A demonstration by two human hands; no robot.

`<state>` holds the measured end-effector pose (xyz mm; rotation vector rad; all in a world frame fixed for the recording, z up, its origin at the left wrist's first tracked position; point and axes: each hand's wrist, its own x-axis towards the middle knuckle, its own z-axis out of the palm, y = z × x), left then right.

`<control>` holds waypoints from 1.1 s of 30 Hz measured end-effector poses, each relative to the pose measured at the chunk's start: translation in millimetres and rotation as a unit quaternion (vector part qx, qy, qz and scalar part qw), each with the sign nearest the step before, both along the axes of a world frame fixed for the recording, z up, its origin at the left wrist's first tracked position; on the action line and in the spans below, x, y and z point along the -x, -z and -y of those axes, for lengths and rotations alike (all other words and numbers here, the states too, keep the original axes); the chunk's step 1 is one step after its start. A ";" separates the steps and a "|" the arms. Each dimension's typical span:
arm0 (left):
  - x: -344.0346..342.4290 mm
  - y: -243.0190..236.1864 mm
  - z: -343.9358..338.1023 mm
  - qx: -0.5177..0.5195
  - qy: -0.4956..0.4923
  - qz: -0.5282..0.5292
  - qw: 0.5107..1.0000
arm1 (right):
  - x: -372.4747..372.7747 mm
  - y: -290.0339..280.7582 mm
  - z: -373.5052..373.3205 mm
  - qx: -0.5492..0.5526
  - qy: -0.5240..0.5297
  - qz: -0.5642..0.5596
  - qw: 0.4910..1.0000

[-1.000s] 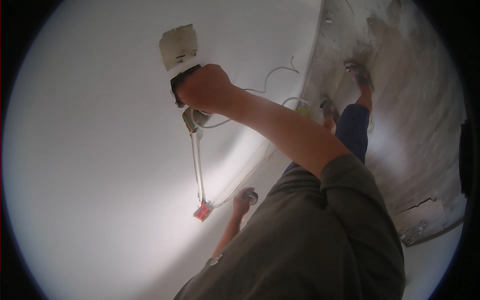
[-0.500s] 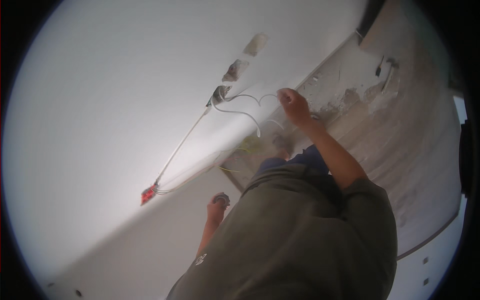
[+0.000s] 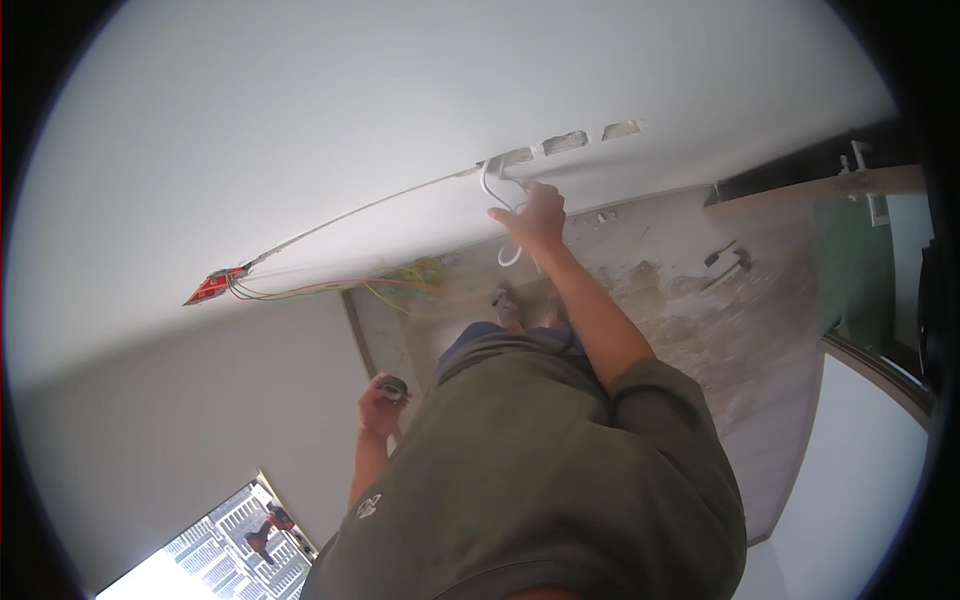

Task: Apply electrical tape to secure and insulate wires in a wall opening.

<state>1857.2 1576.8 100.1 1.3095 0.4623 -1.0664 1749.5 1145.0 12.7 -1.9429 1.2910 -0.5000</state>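
Observation:
My right hand (image 3: pixel 532 218) is at the white cable (image 3: pixel 510 255), thumb and fingers spread apart; whether it touches the cable is unclear. The cable loops from a cut box opening (image 3: pixel 515 156), one of several in the white wall (image 3: pixel 300 140), where a narrow groove runs left to a red junction box (image 3: pixel 208 286) with coloured wires (image 3: pixel 375 282). My left hand (image 3: pixel 378 408), low by my side, is closed on a dark roll of tape (image 3: pixel 393 388).
The dusty floor (image 3: pixel 700 330) holds a hammer (image 3: pixel 735 268), a dark-handled tool (image 3: pixel 718 256) and debris. A board (image 3: pixel 760 196) lies along the far right. At lower left, red power tools (image 3: pixel 268 535) sit by a window (image 3: pixel 185 560).
My right hand has left the wall opening and moved right, then back beside the cable, fingers now spread. The view has turned, bringing the window and more floor in.

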 end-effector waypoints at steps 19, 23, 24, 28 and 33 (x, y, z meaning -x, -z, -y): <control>5.1 2.5 375.6 0.173 0.374 0.193 0.891 | 66.5 -87.0 -28.3 -0.392 0.084 0.291 0.869; 13.7 11.9 385.0 0.215 0.322 0.066 0.920 | 68.9 -86.0 -29.2 -0.449 0.127 0.329 0.821; 16.1 11.9 386.0 0.212 0.303 0.061 0.927 | 66.3 -82.6 -30.1 -0.476 0.127 0.366 0.790; 20.2 19.8 398.6 0.184 0.258 0.052 0.947 | 71.3 -68.1 -21.7 -0.561 0.059 0.472 0.678; -6.7 30.8 411.5 0.218 0.231 0.002 0.948 | 67.3 -73.1 -0.5 -0.577 -0.046 0.501 0.643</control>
